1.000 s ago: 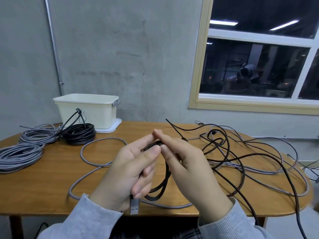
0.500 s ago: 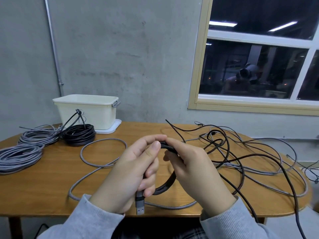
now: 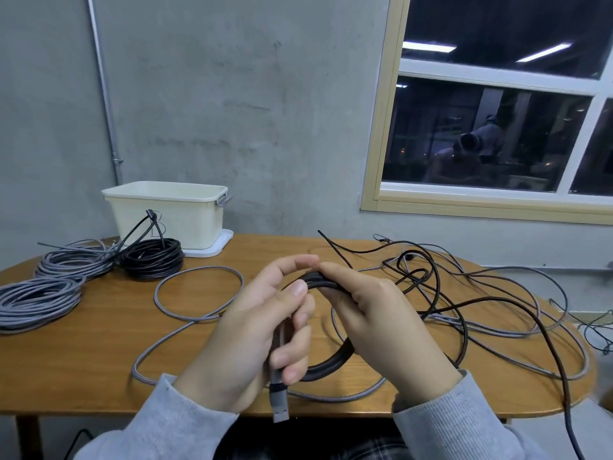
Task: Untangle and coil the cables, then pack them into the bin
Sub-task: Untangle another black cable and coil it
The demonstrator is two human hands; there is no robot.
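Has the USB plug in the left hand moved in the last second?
Yes. The USB plug slid down, now hanging below the table edge instead of level with it.

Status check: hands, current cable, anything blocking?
Left hand and right hand both gripping black cable, small coil started. Bin far left, three finished coils beside it. Loose tangle still on table right.

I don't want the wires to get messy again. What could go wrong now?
1. The black cable being coiled by the left hand and right hand runs back into the loose tangle; pulling might tighten a knot.
2. The grey cable lies under the hands and could get caught up in the loop.
3. The long black strand hangs over the table edge and might drag others off.
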